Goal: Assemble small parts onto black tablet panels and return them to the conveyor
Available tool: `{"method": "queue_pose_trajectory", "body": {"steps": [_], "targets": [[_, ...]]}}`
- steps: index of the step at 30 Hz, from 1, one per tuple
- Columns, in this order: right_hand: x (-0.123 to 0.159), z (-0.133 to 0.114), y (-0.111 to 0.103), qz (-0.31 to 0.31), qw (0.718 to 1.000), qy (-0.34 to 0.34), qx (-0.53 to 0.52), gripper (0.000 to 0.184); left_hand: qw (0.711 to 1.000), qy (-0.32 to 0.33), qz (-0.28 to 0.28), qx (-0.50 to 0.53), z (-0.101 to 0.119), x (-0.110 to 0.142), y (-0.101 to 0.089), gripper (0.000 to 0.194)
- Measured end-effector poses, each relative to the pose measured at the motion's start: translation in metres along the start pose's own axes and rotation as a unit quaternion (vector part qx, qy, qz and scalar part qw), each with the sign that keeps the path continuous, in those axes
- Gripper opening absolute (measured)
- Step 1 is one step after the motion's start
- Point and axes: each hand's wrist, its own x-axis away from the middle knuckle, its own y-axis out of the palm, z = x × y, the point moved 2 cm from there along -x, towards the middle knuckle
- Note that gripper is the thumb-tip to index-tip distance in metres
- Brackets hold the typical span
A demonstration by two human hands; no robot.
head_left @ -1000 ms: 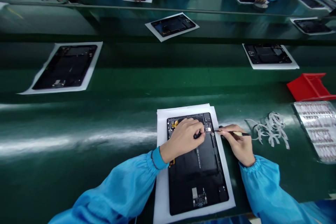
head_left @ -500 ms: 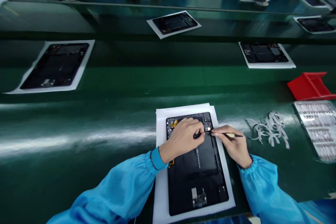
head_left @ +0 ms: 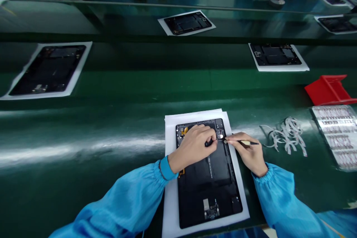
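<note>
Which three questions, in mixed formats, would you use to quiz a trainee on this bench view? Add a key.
1. Multiple choice: what lies beneath the person's bare left hand?
A. a red plastic bin
B. a flat black rectangular device with exposed components
C. a clear plastic tray of small parts

2. True or false: the loose, curled white strips lie to the left of the device.

3. Fill in: the slim dark tool with a pale section is held in the ____ hand.

Key:
1. B
2. False; they lie to its right, past the bare right hand.
3. right
</note>
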Motion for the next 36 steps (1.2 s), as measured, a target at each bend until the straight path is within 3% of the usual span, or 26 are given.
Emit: {"method": "queue_pose_trajectory", "body": {"steps": [9,18,30,36], "targets": [[0.005,0.005,-0.009,0.024,0.999,-0.002,0.023,0.006,1.000,-0.004,0.001,-0.013,0.001,0.000,0.000,0.011],[0.007,0.006,-0.007,0.039,0.999,0.000,-0.001,0.005,0.999,-0.049,-0.012,-0.011,0.004,-0.001,0.002,0.010],[0.012,0.016,-0.004,0.057,0.997,0.014,-0.057,0.011,0.999,-0.035,0.000,-0.038,0.008,-0.001,0.002,0.008],[0.009,0.012,-0.007,0.139,0.983,0.009,-0.122,0.017,0.998,-0.012,0.038,-0.040,0.007,0.019,-0.014,0.006]]}}
